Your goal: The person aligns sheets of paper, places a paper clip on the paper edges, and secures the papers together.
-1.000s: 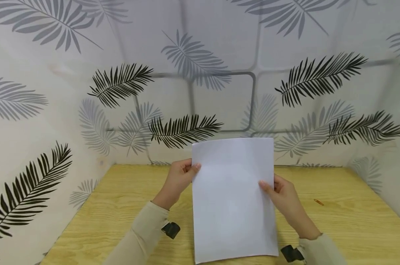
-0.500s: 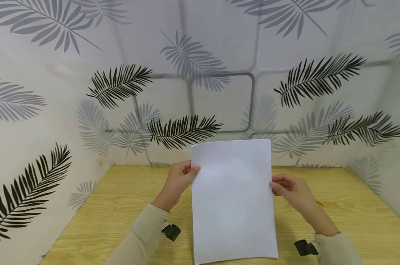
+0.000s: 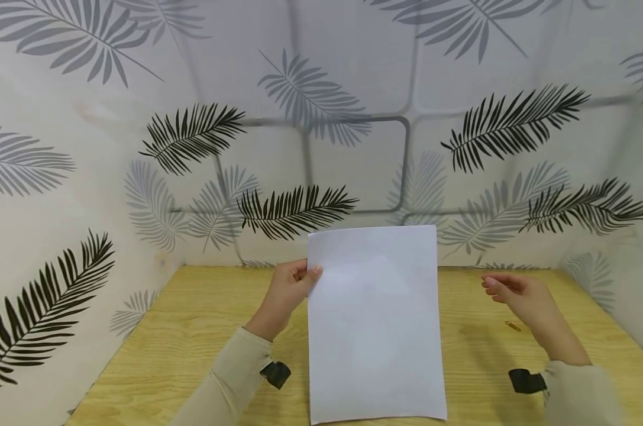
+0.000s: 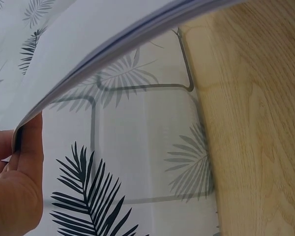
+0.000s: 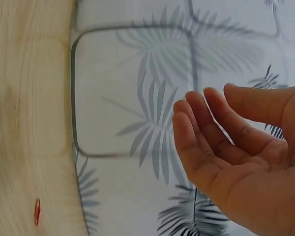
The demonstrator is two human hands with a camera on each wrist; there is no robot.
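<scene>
Wooden table (image 3: pixel 193 331) | left hand (image 3: pixel 286 290) pinches paper (image 3: pixel 374 325) upright | right hand (image 3: pixel 523 299) relaxed, empty, near paperclip (image 3: pixel 511 326)

One stack of paper (image 3: pixel 377 325), one paper clip (image 3: pixel 511 326), two hands.

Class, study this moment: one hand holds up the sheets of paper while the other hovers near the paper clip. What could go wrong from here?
1. Only the left hand pinches the paper stack, at one edge; the sheets may sag, fan apart or slip.
2. The paper clip is small and lies flat on the wooden table; the empty right hand may fumble it or push it away.
</scene>
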